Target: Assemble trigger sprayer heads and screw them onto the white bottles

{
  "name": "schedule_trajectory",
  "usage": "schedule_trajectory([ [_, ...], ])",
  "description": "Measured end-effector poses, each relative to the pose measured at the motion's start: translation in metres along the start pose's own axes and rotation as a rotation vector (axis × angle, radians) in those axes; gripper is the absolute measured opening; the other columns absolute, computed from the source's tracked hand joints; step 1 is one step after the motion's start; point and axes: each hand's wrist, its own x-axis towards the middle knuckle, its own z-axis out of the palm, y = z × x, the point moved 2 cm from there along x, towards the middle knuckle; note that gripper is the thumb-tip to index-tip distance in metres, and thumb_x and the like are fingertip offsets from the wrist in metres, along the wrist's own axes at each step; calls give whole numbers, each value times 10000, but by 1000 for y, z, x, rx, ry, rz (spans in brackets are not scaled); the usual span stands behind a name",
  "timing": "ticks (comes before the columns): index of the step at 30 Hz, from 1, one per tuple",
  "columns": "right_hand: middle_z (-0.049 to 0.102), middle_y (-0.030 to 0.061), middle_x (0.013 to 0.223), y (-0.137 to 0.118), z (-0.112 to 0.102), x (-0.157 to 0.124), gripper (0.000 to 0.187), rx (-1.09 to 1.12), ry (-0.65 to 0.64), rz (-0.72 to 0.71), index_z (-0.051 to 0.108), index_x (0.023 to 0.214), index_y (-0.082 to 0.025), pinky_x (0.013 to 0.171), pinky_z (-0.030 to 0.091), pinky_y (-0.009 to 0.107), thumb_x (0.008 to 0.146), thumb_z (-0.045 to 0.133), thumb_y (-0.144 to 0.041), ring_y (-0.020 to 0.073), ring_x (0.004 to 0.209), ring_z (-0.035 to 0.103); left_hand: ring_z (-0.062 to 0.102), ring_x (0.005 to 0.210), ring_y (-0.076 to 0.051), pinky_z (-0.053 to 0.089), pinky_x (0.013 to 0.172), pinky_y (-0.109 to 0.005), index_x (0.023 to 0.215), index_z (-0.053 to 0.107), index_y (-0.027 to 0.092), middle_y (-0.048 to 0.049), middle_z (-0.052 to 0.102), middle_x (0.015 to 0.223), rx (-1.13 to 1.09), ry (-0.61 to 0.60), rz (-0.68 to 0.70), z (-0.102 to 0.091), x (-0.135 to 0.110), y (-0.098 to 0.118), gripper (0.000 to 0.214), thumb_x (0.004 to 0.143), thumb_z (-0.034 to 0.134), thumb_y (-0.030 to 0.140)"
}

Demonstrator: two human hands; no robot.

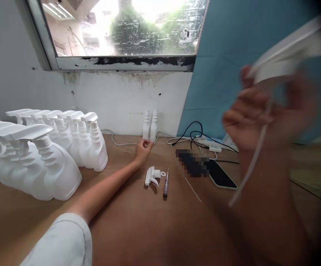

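Observation:
Raised at the right, my right hand (260, 107) is closed around a white trigger sprayer head (290, 51), blurred by motion. A thin translucent dip tube (250, 166) hangs down from it. Far out across the table, my left hand (143, 152) has its fingers closed at the lower part of a white plastic bottle (146, 125); a second bottle (154, 123) stands right beside it against the wall. Nearer me lie a loose trigger sprayer head (150, 176), a small white ring (163, 174), a screwdriver (166, 186) and a thin white tube (193, 189).
Two rows of white spray bottles (63, 166) with trigger heads stand on the left. A smartphone (222, 174) lies right of the middle, beside a pixelated dark patch. Cables (193, 129) and a power strip (214, 147) run along the wall. A blue curtain (218, 74) hangs behind.

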Motion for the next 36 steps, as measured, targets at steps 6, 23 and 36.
schedule_trajectory([
  [6,484,-40,627,89,45,-53,199,317,-354,870,599,970,-172,440,327,199,780,655,-194,32,437,390,462,626,-115,398,636,-239,751,545,172,12,517,679,-391,-195,-51,-37,-76,17,357,792,584,524],
  [23,599,11,747,143,60,-111,308,205,-506,1190,494,886,-136,464,391,180,731,737,-245,32,467,458,485,629,-102,393,574,-209,936,456,181,12,523,767,-547,-383,-53,-77,-101,23,471,767,622,587],
  [36,571,-2,610,142,64,-115,251,-316,-621,1035,550,742,-116,383,223,155,765,622,-356,11,397,350,478,600,-85,372,568,-191,802,435,172,41,483,678,-331,-362,22,-79,-104,26,367,783,667,456],
])
